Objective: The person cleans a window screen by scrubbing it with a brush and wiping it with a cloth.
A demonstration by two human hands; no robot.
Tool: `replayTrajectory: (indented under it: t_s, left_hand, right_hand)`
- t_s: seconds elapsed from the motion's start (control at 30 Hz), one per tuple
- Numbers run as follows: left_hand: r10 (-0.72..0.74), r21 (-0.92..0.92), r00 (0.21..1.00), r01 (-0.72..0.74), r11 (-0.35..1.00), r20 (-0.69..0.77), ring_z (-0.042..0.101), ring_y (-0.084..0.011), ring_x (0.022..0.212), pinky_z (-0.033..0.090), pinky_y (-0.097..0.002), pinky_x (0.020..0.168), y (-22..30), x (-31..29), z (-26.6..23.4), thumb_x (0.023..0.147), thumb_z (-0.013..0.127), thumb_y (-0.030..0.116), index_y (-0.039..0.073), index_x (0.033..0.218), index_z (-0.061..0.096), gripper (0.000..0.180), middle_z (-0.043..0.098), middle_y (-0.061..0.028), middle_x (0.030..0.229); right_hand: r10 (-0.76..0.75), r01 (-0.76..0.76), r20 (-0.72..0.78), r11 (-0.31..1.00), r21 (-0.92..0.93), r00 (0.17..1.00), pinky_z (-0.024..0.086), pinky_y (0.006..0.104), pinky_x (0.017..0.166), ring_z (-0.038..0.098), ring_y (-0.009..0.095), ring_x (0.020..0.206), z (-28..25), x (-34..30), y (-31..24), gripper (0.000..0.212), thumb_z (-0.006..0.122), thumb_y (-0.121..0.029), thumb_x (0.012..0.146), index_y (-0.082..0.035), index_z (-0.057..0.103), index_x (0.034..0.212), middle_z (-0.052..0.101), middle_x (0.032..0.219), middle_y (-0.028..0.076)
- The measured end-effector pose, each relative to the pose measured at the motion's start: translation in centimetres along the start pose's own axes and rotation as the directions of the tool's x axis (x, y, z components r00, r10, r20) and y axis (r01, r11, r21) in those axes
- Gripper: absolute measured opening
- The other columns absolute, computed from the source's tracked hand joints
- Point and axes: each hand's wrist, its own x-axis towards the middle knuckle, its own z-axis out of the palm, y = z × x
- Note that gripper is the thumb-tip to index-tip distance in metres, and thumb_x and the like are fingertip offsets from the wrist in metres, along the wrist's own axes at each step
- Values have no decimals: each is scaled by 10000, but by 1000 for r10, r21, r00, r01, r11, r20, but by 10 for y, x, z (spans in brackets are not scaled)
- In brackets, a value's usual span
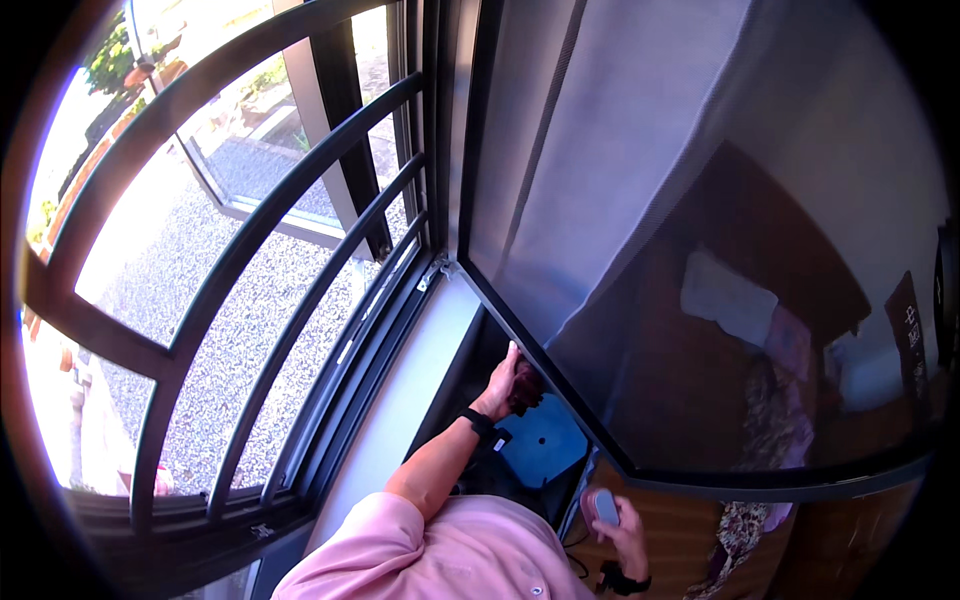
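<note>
My left hand reaches forward to the lower edge of the window sash, which is swung inward and has a dark frame. The thumb points up beside that edge. The other fingers lie in deep shade, and I cannot tell whether they grip the frame. Lower right, my right hand is closed around a palm-sized rounded block with a grey face and a pinkish-red rim. The block is below the sash corner, apart from the glass. Dark bands circle both wrists.
Curved dark window bars fill the left, with gravel outside. A white sill runs below the window track. Under my left arm sits a blue flat surface. Patterned cloth lies lower right; the glass shows a bed and pillow.
</note>
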Motion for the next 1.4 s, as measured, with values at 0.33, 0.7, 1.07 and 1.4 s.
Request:
replayTrajectory:
  t_s: [0.33,0.7,1.07,1.4]
  left_hand:
    - [120,14,976,-119,993,-183,528,-82,518,365,-226,435,-5,-18,23,1000,433,641,179,1088,665,525,604,29,710]
    - [458,48,752,-497,866,-474,500,-225,505,392,-323,466,-59,24,-28,968,483,329,69,776,570,335,516,-67,604]
    - [976,708,167,-672,218,-141,661,-285,1015,537,-380,880,90,34,21,850,702,115,1,1237,628,410,681,-174,1118]
    - [947,956,197,-200,-213,253,601,-377,892,489,-466,794,25,-9,61,860,644,148,34,942,669,142,608,-192,907]
  right_hand:
    - [-103,427,-472,624,655,876,435,213,506,544,73,644,-134,-26,65,374,619,-134,956,-26,540,1305,638,926,14]
    - [-278,545,-474,526,652,835,486,391,995,635,228,1094,-110,92,-5,330,571,-324,1000,-89,641,1221,691,1176,50]
    - [-499,620,-369,664,418,784,453,378,1050,580,206,1155,-70,98,-25,491,558,-365,1005,-74,522,1400,605,1277,95]
    - [-612,727,-413,647,230,675,461,428,1059,578,230,1165,-66,83,-30,551,599,-402,952,-70,526,1385,562,1320,143]
